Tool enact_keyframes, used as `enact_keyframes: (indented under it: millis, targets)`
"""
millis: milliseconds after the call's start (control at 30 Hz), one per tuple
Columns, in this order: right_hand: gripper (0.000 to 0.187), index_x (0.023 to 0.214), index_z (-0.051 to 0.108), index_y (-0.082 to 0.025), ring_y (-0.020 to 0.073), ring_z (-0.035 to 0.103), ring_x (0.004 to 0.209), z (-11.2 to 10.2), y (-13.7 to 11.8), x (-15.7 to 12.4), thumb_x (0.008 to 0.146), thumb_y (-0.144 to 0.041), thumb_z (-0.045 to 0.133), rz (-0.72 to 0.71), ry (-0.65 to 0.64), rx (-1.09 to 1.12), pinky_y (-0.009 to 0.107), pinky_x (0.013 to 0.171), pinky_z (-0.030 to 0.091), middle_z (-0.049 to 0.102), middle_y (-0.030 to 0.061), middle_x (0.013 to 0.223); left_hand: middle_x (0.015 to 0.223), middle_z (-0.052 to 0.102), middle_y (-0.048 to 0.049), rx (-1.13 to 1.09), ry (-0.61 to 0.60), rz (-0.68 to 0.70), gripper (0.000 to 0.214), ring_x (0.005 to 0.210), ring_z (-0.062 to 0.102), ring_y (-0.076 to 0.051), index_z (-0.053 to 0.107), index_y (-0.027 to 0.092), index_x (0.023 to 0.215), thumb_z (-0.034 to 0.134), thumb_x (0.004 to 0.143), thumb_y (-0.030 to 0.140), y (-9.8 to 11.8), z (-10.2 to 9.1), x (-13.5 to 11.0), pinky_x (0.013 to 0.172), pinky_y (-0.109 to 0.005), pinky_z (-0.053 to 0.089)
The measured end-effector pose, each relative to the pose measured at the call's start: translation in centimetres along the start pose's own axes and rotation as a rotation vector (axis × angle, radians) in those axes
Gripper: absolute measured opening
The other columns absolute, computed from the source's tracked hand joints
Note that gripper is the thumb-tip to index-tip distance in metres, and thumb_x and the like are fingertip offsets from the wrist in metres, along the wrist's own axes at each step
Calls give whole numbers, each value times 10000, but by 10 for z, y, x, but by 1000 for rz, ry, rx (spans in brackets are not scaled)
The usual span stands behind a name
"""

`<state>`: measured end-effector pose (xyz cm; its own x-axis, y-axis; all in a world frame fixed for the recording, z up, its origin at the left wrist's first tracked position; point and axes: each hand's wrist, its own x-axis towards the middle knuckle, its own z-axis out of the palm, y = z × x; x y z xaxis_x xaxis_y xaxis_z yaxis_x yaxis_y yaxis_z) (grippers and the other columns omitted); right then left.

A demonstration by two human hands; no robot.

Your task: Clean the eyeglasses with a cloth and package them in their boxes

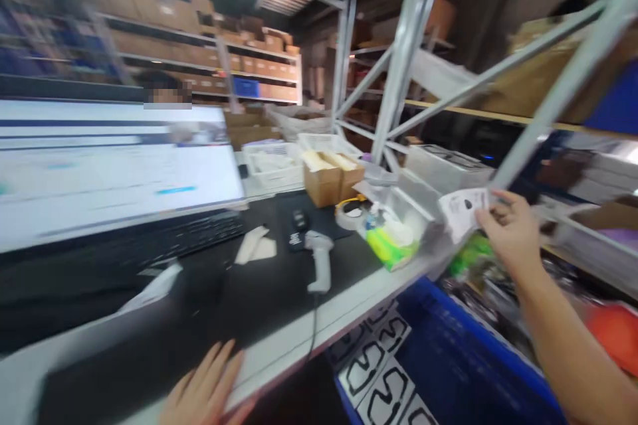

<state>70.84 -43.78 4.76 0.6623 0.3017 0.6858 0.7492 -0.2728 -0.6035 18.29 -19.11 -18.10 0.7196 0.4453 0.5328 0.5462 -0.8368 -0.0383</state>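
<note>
Shelves of brown boxes [164,46] are filling the background, and a bright monitor [114,166] is standing on the desk [343,322]. Off to the right, beyond the desk, my right hand [513,232] is pinching a printed white sheet [463,209] by its near end; the sheet is hanging out over a blurred green item [468,254], near the metal rack. My left hand [207,382] is lying at the desk's front edge, fingers extended, grasping nothing. To be handling this well, I should be gripping only the margin, leaving the print uncovered, and not creasing the sheet or catching it on the rack. Blur is hiding the wording. My left palm should be avoiding the scanner cord [315,325].
</note>
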Motion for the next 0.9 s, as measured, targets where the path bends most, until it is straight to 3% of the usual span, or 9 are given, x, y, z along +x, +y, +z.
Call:
enact_keyframes:
  millis: [67, 100, 200, 267, 367, 467, 600, 800, 900]
  targets:
    - [351, 1232, 663, -170, 212, 714, 794, 65, -48, -46, 910, -308, 657, -246, -142, -19, 292, 676, 550, 749, 140, 997, 1429, 607, -88, -208, -116, -109, 409, 1321, 597, -313, 734, 278, 1229, 584, 893, 454, 6, -19, -7, 1029, -460, 546]
    - [293, 1194, 686, -185, 217, 725, 823, 96, -75, -69, 929, -293, 625, -392, -242, 16, 292, 680, 560, 755, 128, 1032, 1425, 614, -110, -373, -116, -188, 421, 1344, 575, -306, 717, 247, 1248, 558, 918, 456, 9, -30, -8, 1088, -475, 507]
    - [262, 1178, 698, -191, 195, 736, 819, 175, -162, -136, 980, -240, 534, -798, -523, 234, 288, 678, 577, 766, 82, 1043, 1327, 659, -172, -951, 30, -442, 547, 1240, 635, -277, 601, 183, 1373, 481, 977, 541, 8, -61, 0, 1068, -451, 512]
    - [280, 1196, 696, -180, 185, 733, 808, 208, -221, -170, 996, -214, 502, -993, -634, 373, 295, 691, 578, 768, 70, 1023, 1321, 630, -192, -1248, 143, -552, 706, 1100, 684, -255, 453, 176, 1494, 585, 932, 584, -5, -83, 11, 959, -409, 553]
    - [299, 1206, 708, -172, 191, 734, 839, 235, -299, -200, 995, -207, 499, -1119, -693, 538, 304, 712, 578, 767, 82, 1047, 1277, 624, -154, -1376, 183, -597, 909, 921, 682, -187, 355, 231, 1552, 808, 800, 471, -36, -116, 21, 830, -329, 550]
    - [312, 1210, 728, -178, 197, 735, 896, 255, -357, -212, 978, -234, 526, -994, -738, 682, 297, 722, 581, 762, 91, 1106, 1001, 684, -77, -1412, 250, -567, 935, 829, 662, -167, 306, 230, 1576, 813, 811, 411, -74, -145, 22, 777, -291, 532]
    - [311, 1197, 755, -230, 207, 727, 947, 292, -402, -215, 943, -285, 583, -600, -834, 766, 329, 803, 578, 761, 59, 1130, 894, 670, -30, -1357, 262, -500, 889, 789, 658, -160, 259, 262, 1595, 759, 866, 353, -132, -168, 25, 758, -277, 526]
    - [270, 1098, 793, -254, 201, 699, 885, 351, -423, -212, 887, -352, 656, -126, -973, 903, 297, 698, 533, 765, 49, 1089, 1146, 681, -93, -1313, 19, -219, 781, 1013, 660, -203, 324, 286, 1577, 693, 891, 230, -203, -169, 43, 886, -325, 522]
    - [262, 1062, 801, -245, 174, 672, 760, 364, -423, -211, 859, -370, 692, 24, -1074, 932, 258, 601, 496, 769, 52, 984, 1155, 678, -94, -1324, -14, -202, 795, 992, 659, -195, 338, 285, 1573, 712, 875, 225, -224, -161, 55, 842, -301, 516]
